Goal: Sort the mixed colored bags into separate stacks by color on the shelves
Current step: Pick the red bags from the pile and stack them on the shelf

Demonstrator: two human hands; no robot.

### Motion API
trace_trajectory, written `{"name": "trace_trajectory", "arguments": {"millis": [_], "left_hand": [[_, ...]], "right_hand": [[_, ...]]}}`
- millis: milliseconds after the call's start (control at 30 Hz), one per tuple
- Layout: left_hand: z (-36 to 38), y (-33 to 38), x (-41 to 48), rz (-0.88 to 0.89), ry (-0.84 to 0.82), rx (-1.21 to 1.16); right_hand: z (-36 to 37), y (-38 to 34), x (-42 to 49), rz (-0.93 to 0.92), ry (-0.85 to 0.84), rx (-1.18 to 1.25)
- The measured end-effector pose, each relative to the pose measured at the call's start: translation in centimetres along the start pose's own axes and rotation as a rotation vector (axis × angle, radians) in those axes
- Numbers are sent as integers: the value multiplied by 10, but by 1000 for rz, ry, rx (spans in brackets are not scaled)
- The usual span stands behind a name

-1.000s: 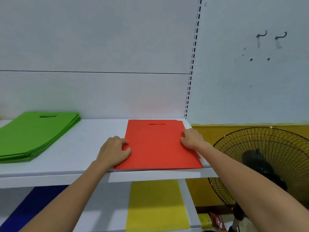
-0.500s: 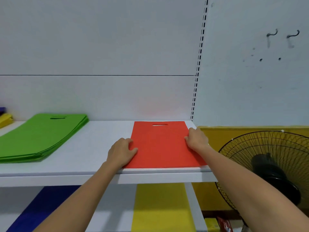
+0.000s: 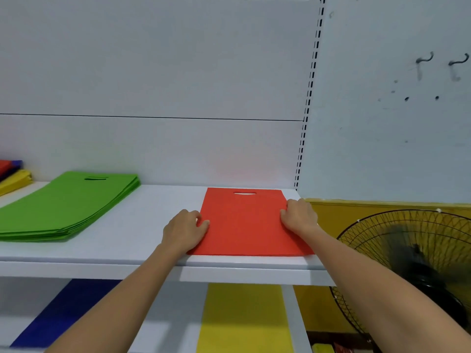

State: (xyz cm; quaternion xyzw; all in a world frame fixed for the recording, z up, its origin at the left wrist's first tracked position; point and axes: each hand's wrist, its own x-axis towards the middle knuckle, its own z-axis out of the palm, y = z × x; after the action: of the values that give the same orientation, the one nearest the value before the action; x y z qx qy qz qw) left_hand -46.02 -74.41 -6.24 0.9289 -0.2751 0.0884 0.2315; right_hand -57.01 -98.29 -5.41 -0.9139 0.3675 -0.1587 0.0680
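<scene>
Your flat red fabric bag point(image 3: 249, 222) lies centre-right in the frame, on the right end of the white upper shelf point(image 3: 142, 225), with its handle slot at the far end. Your left hand point(image 3: 184, 231) grips its left edge, fingers curled and thumb on top. Your right hand point(image 3: 299, 216) holds the right edge with curled fingers. At left, well apart, sits a stack of green bags point(image 3: 66, 202). Along the bottom of the frame, a blue bag point(image 3: 63, 309) and a yellow bag point(image 3: 242, 317) lie on the lower shelf point(image 3: 178, 317). A black fan point(image 3: 418, 263) stands at lower right.
</scene>
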Motion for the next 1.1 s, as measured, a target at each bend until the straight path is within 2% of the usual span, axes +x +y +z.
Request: {"name": "trace_trajectory", "arguments": {"millis": [100,200,367,633,900,1100], "left_hand": [[-18,-15,-3,12,49,25],[-50,-46,-14,-8,103,77],[-122,-119,-57,-186,198,203],[-232,-256,-173,-490,319,390],[-320,-386,-230,-571,325,442],[-371,-475,-241,-586,362,418]], "right_hand": [[-14,-17,5,-68,49,29],[-30,-65,11,-222,43,156],[-37,-205,-12,-546,0,325],[-19,-422,-123,-971,-118,437],[-13,-596,-211,-1099,-154,524],[6,-689,-256,-1151,-181,558]]}}
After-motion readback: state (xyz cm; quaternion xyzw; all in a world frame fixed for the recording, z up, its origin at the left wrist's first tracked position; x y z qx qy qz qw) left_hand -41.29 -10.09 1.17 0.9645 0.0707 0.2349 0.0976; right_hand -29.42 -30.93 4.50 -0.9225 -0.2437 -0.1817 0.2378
